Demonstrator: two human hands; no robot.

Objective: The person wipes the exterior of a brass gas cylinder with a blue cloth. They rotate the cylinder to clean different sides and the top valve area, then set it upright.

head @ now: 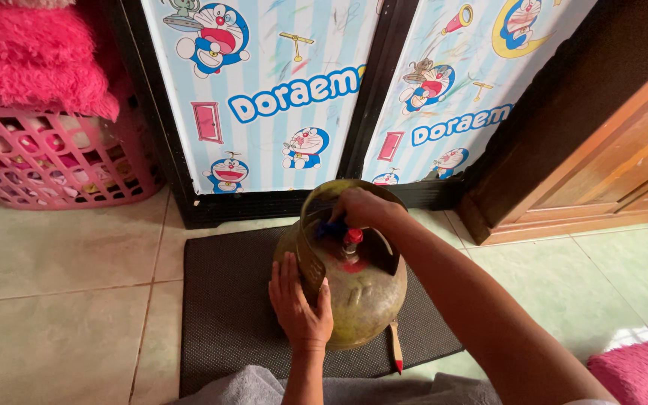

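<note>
Steadying: left hand [299,304] spread flat against the near side of the green gas cylinder [354,289], palm on the shell; right hand [363,208] curled over the collar rim, fingers closed about something blue beside the red valve cap [353,237]. Cylinder: upright on the dark mat [223,315], tiled floor [61,300] beneath. Handling: best kept braced and vertical, grip firm. Beyond cylinder: cartoon-patterned cabinet doors [264,97]; pink basket [54,161] far left; wooden stick [397,346] at its base
</note>
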